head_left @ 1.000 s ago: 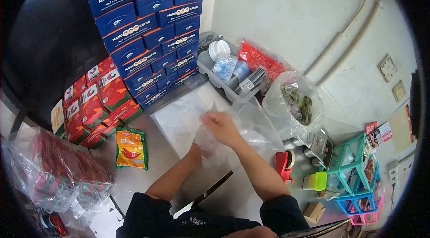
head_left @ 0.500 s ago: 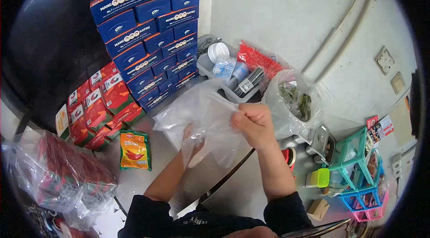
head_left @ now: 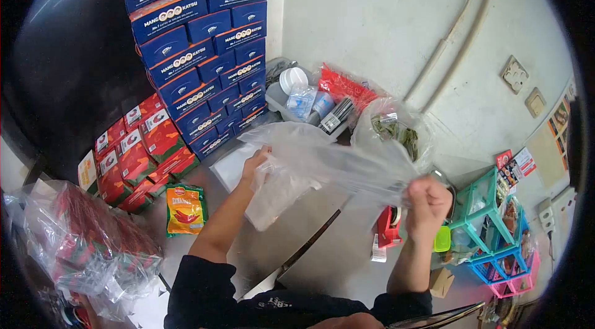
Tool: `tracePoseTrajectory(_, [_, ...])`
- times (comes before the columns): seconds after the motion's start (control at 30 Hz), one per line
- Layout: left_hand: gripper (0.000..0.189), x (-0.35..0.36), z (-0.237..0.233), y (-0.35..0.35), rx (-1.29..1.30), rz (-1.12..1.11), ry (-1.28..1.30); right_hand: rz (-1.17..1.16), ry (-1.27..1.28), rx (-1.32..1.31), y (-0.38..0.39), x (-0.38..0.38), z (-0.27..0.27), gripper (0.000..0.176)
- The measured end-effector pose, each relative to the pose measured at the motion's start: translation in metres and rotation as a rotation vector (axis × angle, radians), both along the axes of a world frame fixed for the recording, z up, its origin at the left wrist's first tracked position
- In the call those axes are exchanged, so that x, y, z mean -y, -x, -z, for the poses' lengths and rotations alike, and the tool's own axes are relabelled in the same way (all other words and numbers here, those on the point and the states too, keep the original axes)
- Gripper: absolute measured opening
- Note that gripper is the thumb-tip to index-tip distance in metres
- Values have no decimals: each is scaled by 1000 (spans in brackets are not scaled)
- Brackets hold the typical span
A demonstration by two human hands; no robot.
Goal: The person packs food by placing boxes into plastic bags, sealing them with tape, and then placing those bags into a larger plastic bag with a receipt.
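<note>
Both my hands hold one clear plastic bag [head_left: 334, 165] stretched out above the steel counter [head_left: 310, 261]. My left hand [head_left: 255, 165] grips its left edge near the middle of the view. My right hand [head_left: 426, 202] is closed on the bag's other end, low on the right. More clear plastic [head_left: 232, 165] lies flat on the counter under the bag.
Blue Mang Katsu boxes [head_left: 198, 50] are stacked at the back left, with red boxes [head_left: 133, 149] beside them. An orange sauce pouch [head_left: 185, 210] lies on the counter. A grey tray of supplies [head_left: 304, 100], a bag of leaves [head_left: 396, 134], a red tape dispenser [head_left: 387, 227] and coloured baskets [head_left: 496, 242] crowd the right.
My hands have pulled apart: the right hand moved down and right, the left rose slightly, and the bag went from bunched to stretched between them.
</note>
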State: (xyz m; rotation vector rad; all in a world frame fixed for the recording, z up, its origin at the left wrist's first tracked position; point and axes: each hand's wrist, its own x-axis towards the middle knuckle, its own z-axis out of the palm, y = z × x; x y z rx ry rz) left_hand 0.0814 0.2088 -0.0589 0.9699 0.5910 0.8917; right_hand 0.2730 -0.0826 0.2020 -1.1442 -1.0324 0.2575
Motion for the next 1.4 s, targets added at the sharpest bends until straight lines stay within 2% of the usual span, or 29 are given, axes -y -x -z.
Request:
tracePoseTrajectory(0.03, [24,1,1,-5,224,50,69,-1,2,9,-6,10,2,17])
tracePoseTrajectory(0.13, [30,-5,2,-10,73,15,59,157,-77,164,-17,47,7,18])
tracePoseTrajectory(0.17, [30,-6,-6,-4,68,20,56,834,-49,328,-74,85,67,17])
tracePoseTrajectory(0.23, [42,-6,-20,16,-1662,2,-868,660,-473,-636,-44,134,-44,29])
tracePoseTrajectory(0.27, [47,-11,-10,25,-1714,131,-1023,618,-315,-312,-53,168,-45,39])
tracePoseTrajectory(0.3, [48,-12,-12,21,-1719,214,-985,785,-280,4,-74,181,-26,30])
tracePoseTrajectory(0.33, [49,-13,-11,17,-1725,303,-944,854,44,48,-83,195,-14,16])
tracePoseTrajectory(0.37, [49,-30,-4,16,-1720,325,-968,685,93,58,-92,208,3,12])
tracePoseTrajectory(0.43, [45,-88,23,21,-1292,716,-1322,476,178,-32,-77,211,2,10])
tracePoseTrajectory(0.47, [40,-98,22,33,-944,500,-1274,449,214,-154,-67,214,2,9])
tracePoseTrajectory(0.53, [26,-76,-51,14,-1290,544,-1105,336,426,-247,-51,216,6,14])
tracePoseTrajectory(0.57, [28,-58,-78,4,-1430,285,-1126,281,382,-332,-59,227,35,21])
tracePoseTrajectory(0.6, [26,-39,-88,-2,-1038,-170,-1215,274,439,-391,-53,226,41,22])
tracePoseTrajectory(0.63, [20,13,-133,-23,-690,-164,-1012,259,491,-454,-46,216,46,24])
tracePoseTrajectory(0.7, [9,123,-168,-48,-345,103,-759,238,468,-461,-39,207,74,14])
tracePoseTrajectory(0.73, [10,168,-156,-54,-110,408,-560,248,525,-457,-35,202,85,13])
tracePoseTrajectory(0.77, [14,227,-156,-63,-128,545,-518,248,584,-446,-32,196,96,12])
tracePoseTrajectory(0.8, [15,270,-153,-74,-225,640,-698,244,446,-424,-21,184,111,10])
tracePoseTrajectory(0.83, [13,319,-175,-83,-267,795,-411,238,307,-401,-9,174,122,11])
tracePoseTrajectory(0.87, [13,343,-160,-94,-291,725,-551,241,307,-405,2,170,123,11])
tracePoseTrajectory(0.93, [14,364,-131,-104,-310,664,-702,57,207,-907,12,174,123,12])
tracePoseTrajectory(1.0, [16,362,-119,-102,-350,660,-1002,4,307,-819,5,208,123,14])
tracePoseTrajectory(1.07, [24,353,-101,-98,-359,333,-1362,-58,429,-735,-4,250,121,15])
tracePoseTrajectory(1.13, [19,354,-117,-95,-415,233,-1216,213,640,-157,-14,292,117,18])
tracePoseTrajectory(1.17, [15,358,-124,-96,-466,135,-1083,213,502,-253,-21,306,130,24])
tracePoseTrajectory(1.23, [14,419,-106,-100,-128,725,-320,199,370,-331,-17,313,147,28])
tracePoseTrajectory(1.27, [14,459,-120,-110,-226,789,-413,192,239,-392,-15,318,152,31])
tracePoseTrajectory(1.3, [13,490,-135,-119,-320,848,-508,-190,215,-749,-12,328,151,38])
tracePoseTrajectory(1.4, [5,509,-126,-124,-363,800,-647,-340,177,-775,-26,352,125,42])
